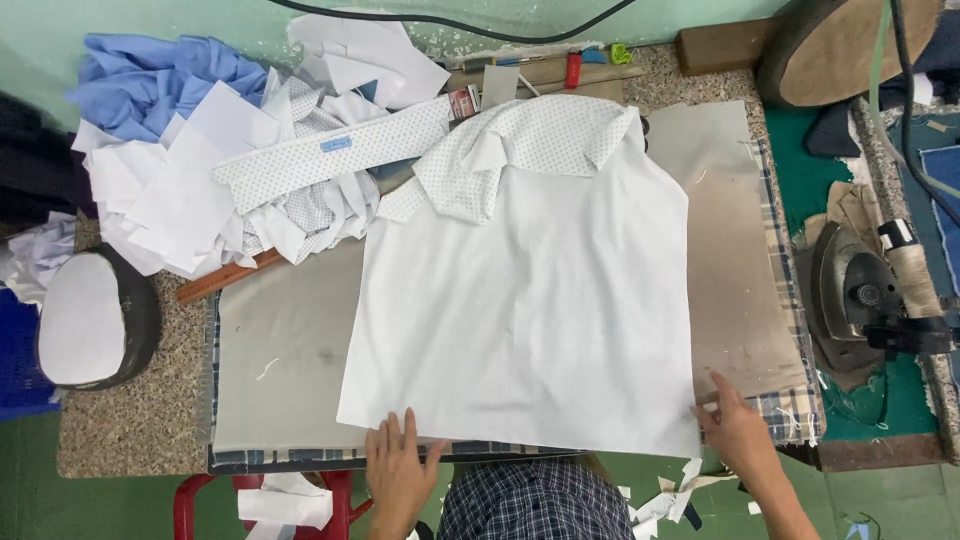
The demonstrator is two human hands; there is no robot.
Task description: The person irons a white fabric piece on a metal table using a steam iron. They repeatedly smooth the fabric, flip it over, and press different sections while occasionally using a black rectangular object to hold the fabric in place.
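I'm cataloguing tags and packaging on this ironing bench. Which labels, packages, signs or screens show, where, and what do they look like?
Label: small light-blue rectangle on the dotted white fabric strip, upper left of the white shirt.
Package: small red-and-white box at the table's back edge, by the shirt collar.
No signs or screens.

White shirt on padded (grey) table
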